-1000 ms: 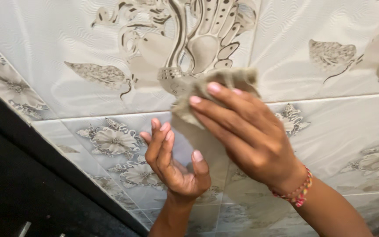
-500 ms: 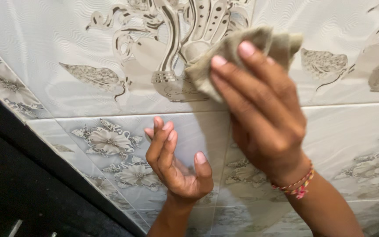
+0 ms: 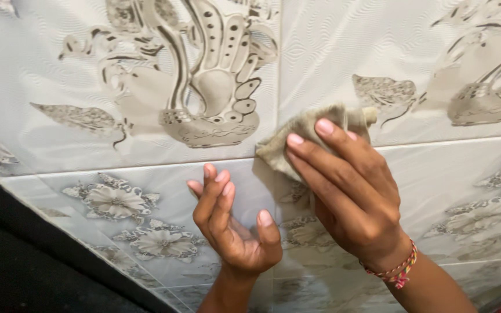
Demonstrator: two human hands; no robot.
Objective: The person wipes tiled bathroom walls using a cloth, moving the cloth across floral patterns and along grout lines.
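My right hand [image 3: 349,197] presses a crumpled beige cloth [image 3: 300,136] flat against a glossy white wall tile [image 3: 331,52], at the grout line between two tile rows. Its fingers lie spread over the cloth, and a red thread bracelet [image 3: 398,269] circles the wrist. My left hand [image 3: 233,229] hovers just left of it, palm up, fingers loosely curled and apart, holding nothing and close to the lower tile. The cloth sits right of a large embossed swan pattern [image 3: 210,87].
The tiled wall carries raised beige swan and flower motifs, with flower tiles [image 3: 117,200] in the lower row. A dark band [image 3: 24,255] runs along the tiles' lower left edge. Another swan motif [image 3: 488,87] shows at the upper right.
My right hand has dragged the cloth down and to the right across the tile, off the swan pattern toward the grout line. The left hand has stayed nearly still.
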